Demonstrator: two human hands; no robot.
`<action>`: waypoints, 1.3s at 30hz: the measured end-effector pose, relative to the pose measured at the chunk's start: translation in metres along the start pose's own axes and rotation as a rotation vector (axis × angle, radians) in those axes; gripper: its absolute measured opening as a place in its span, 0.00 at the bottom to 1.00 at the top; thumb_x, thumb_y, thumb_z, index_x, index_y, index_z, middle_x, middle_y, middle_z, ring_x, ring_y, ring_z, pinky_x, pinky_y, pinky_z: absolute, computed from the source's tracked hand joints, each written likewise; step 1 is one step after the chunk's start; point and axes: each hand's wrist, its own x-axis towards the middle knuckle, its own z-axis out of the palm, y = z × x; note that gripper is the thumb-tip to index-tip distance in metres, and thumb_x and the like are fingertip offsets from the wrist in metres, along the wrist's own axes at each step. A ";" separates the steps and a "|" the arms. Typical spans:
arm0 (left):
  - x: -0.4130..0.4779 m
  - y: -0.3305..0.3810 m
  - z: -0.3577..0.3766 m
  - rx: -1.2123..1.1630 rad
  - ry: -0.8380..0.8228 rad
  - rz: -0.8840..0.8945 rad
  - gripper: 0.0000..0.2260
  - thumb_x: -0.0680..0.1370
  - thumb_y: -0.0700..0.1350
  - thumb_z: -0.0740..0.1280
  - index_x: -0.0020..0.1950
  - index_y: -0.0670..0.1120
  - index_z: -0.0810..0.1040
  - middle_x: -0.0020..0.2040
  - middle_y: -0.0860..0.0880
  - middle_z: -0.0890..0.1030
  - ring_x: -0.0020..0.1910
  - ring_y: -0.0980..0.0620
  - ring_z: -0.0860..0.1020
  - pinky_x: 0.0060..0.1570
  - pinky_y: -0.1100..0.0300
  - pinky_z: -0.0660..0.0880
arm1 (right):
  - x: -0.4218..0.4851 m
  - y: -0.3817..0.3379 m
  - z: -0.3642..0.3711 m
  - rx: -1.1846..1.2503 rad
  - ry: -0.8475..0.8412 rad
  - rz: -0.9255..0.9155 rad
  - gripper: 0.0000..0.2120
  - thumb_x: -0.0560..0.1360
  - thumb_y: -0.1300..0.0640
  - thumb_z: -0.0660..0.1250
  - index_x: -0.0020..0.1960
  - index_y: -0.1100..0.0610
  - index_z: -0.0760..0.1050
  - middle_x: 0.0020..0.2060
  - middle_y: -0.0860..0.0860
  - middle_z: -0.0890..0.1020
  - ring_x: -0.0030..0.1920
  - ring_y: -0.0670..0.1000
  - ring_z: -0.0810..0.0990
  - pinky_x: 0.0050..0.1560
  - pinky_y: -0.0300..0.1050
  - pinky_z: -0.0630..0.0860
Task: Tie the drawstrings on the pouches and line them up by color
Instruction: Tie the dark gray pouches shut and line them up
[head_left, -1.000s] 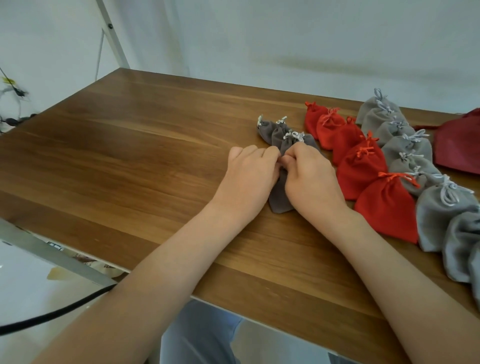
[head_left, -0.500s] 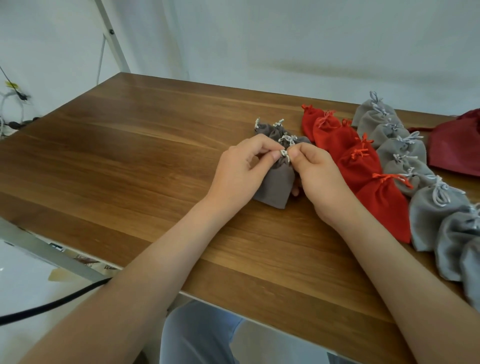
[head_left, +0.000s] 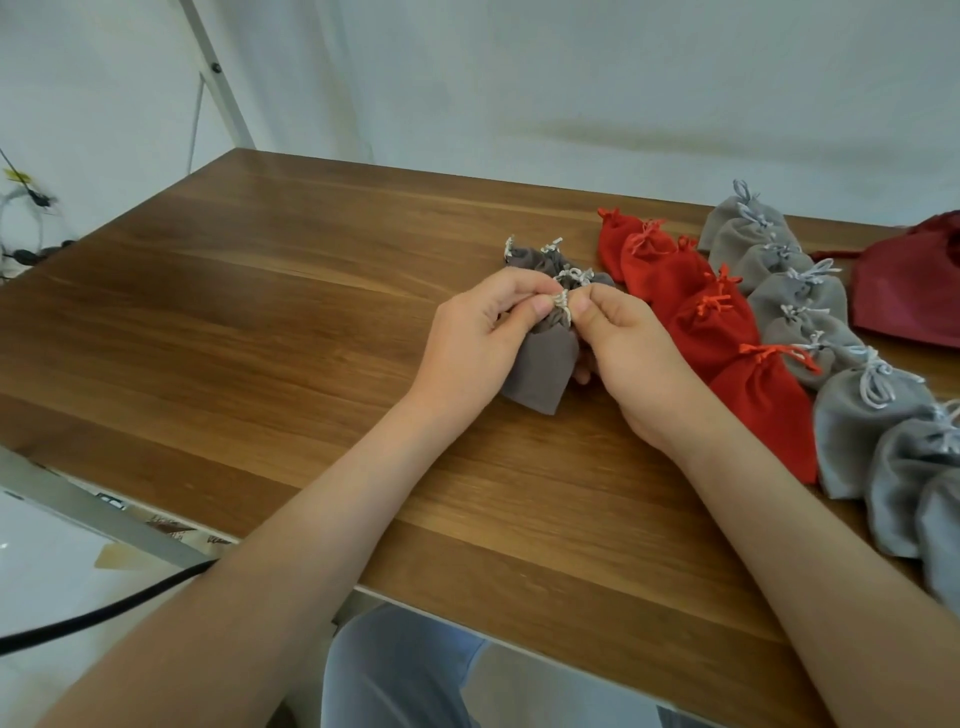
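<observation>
Wooden bench (head_left: 249, 322), white wall behind. Left hand (head_left: 475, 340) and right hand (head_left: 631, 353) both pinch the drawstring (head_left: 562, 303) atop a dark grey pouch (head_left: 540, 371) at bench centre, more dark grey pouches (head_left: 537, 261) just behind; right of it a red pouch row (head_left: 717, 322), then light grey row (head_left: 841, 374), maroon bag (head_left: 914, 291) far right

No legible text anywhere.

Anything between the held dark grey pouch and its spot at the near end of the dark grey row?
Nothing visible. The dark grey velvet pouch, pinched by left hand and right hand, sits just before the dark grey row.
</observation>
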 end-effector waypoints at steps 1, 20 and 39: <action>0.001 0.000 0.001 -0.006 -0.009 -0.020 0.08 0.78 0.41 0.66 0.55 0.52 0.80 0.51 0.54 0.83 0.52 0.60 0.80 0.56 0.59 0.76 | 0.000 0.001 0.000 -0.075 0.024 -0.035 0.12 0.82 0.58 0.54 0.47 0.63 0.73 0.33 0.52 0.72 0.30 0.45 0.69 0.31 0.42 0.68; 0.002 0.003 0.002 -0.246 0.010 -0.206 0.03 0.77 0.41 0.68 0.49 0.46 0.79 0.36 0.55 0.83 0.39 0.62 0.79 0.43 0.66 0.74 | 0.001 0.006 -0.001 -0.412 0.185 -0.375 0.05 0.80 0.63 0.58 0.46 0.57 0.69 0.38 0.45 0.71 0.39 0.40 0.68 0.42 0.27 0.64; 0.001 0.010 -0.001 -0.406 0.054 -0.274 0.07 0.78 0.39 0.65 0.50 0.37 0.81 0.37 0.53 0.81 0.34 0.65 0.77 0.32 0.74 0.69 | 0.000 0.001 -0.017 -0.530 0.341 -0.506 0.07 0.70 0.66 0.58 0.44 0.61 0.74 0.40 0.52 0.74 0.41 0.45 0.70 0.42 0.30 0.65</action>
